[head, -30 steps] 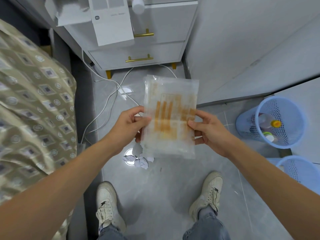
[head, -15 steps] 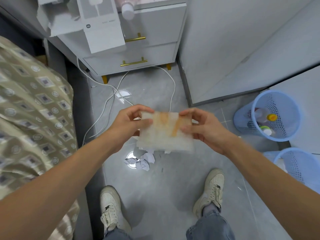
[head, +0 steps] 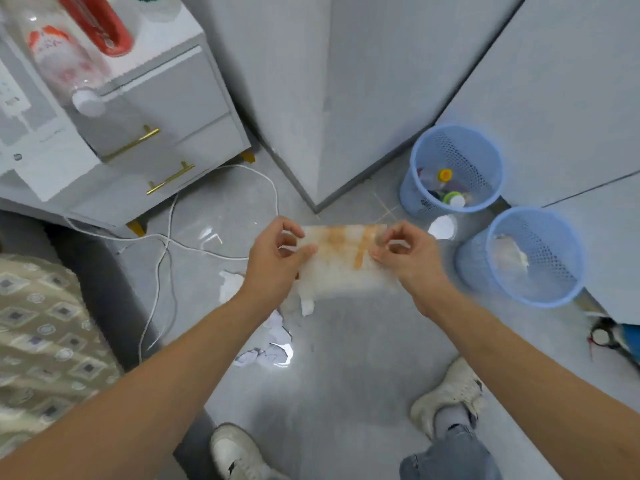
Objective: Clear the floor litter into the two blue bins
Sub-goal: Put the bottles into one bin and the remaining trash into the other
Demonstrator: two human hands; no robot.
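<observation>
Both hands hold a clear plastic bag (head: 341,258) with orange markings, stretched flat between them above the floor (head: 346,375). The left hand (head: 273,265) pinches its left edge between thumb and curled fingers; the right hand (head: 405,258) pinches the right edge likewise, so each grip is clamped on the bag. Both forearms reach forward, wrists level. Below the left grip lies crumpled white paper (head: 266,351). Right of the right grip stand two blue bins, the nearer bin (head: 526,292) holding pale litter, the farther bin (head: 415,199) holding bottles.
</observation>
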